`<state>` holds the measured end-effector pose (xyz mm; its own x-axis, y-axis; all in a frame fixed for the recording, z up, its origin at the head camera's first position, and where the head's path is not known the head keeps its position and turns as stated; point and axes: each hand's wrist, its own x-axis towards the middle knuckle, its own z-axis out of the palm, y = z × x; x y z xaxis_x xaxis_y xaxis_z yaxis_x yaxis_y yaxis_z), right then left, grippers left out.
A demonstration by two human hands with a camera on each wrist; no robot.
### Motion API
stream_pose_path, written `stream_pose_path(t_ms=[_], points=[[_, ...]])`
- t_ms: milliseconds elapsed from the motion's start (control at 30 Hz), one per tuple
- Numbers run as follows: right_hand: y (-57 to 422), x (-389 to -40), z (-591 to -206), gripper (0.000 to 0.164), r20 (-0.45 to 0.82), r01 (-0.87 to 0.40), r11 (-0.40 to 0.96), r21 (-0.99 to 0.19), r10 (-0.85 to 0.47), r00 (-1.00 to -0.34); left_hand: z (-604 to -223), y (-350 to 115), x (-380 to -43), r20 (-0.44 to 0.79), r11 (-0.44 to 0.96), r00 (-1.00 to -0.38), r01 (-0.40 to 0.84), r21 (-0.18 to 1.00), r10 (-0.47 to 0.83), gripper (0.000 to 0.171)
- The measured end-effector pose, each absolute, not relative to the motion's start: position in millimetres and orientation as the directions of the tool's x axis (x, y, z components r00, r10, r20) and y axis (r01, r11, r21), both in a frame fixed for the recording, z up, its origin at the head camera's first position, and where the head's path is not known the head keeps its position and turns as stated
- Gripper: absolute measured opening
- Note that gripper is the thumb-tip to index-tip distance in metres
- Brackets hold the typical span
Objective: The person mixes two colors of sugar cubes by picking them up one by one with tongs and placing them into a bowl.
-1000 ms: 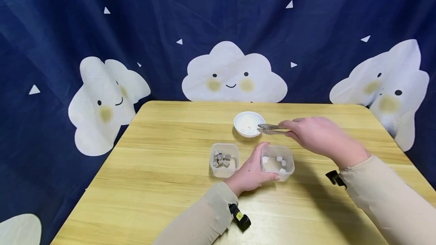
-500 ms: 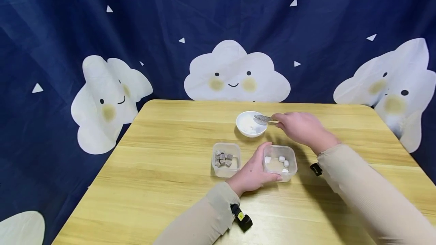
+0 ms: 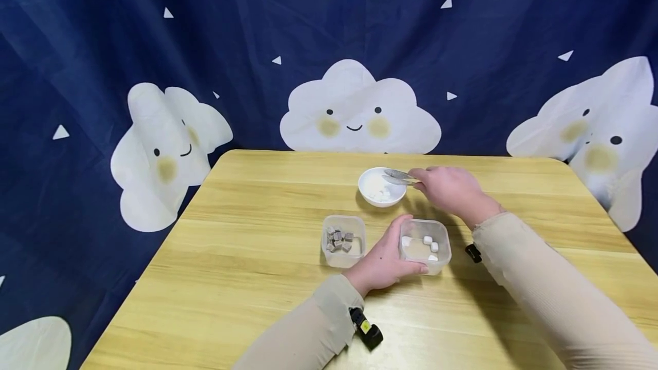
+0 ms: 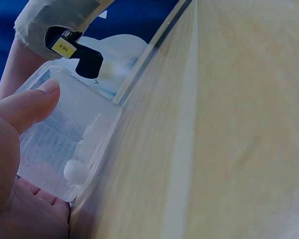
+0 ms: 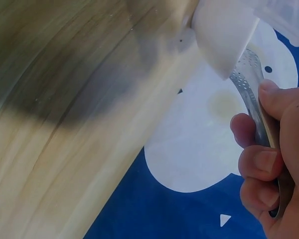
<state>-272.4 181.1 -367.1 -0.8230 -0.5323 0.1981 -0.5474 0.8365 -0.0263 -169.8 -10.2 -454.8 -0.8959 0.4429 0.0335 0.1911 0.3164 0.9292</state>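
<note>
My left hand (image 3: 382,261) grips a clear plastic container (image 3: 437,267) by its left side, thumb along the near wall. Several white cubes (image 3: 434,247) lie inside it; the left wrist view shows the container (image 4: 65,134) with its white pieces low against the wall. My right hand (image 3: 447,187) holds metal tongs (image 3: 401,174) with perforated ends. Their tips reach over the rim into a white bowl (image 3: 377,201) holding small white pieces. In the right wrist view the fingers curl round the tongs (image 5: 259,119), and the bowl (image 5: 222,35) hides their tips. Whether the tips pinch anything I cannot tell.
A second clear container (image 3: 344,261) with several grey-brown cubes (image 3: 338,240) stands just left of my left hand. All stand on a wooden table (image 3: 247,244). A blue curtain (image 3: 247,27) with cloud prints hangs behind the table's far edge.
My right hand has moved left and away from me, carrying the tong tips from the bowl's right rim into the bowl. The left hand keeps its grip on the container.
</note>
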Motion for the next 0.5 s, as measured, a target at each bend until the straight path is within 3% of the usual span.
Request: stream_pose_path(t_ms=[500], points=[[198.0, -248.5, -340.5, 0.031, 0.221, -0.631, 0.775, -0.045, -0.608, -0.763, -454.5, -10.4, -169.5, 0.03, 0.331, -0.896, 0.196, 0.923, 0.444, 0.108]])
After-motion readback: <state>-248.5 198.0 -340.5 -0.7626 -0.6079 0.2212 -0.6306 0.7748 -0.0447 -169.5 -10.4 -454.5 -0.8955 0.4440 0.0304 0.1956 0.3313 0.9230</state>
